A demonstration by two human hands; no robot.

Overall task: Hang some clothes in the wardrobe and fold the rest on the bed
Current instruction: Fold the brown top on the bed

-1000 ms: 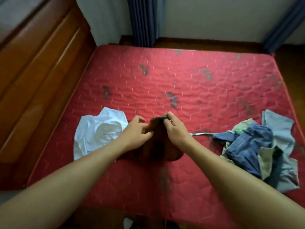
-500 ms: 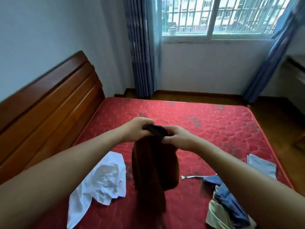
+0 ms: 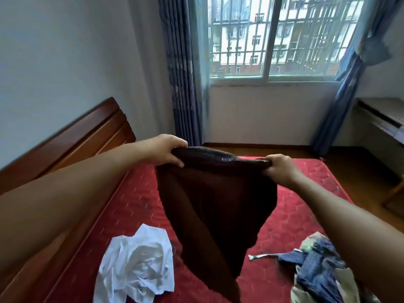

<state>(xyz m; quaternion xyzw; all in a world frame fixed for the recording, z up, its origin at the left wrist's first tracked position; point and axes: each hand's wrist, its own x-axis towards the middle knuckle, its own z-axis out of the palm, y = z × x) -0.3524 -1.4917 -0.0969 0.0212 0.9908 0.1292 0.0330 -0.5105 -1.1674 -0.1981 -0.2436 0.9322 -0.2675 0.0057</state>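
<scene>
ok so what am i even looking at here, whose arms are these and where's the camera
No machine here: these are a person's bare arms, filmed by a wide-angle camera worn on their head, looking forward and down. The left hand and right hand each grip the top edge of a dark brown garment, holding it spread above the red mattress. On the mattress lie a crumpled white garment on the left and a pile of blue and pale clothes on the right.
</scene>
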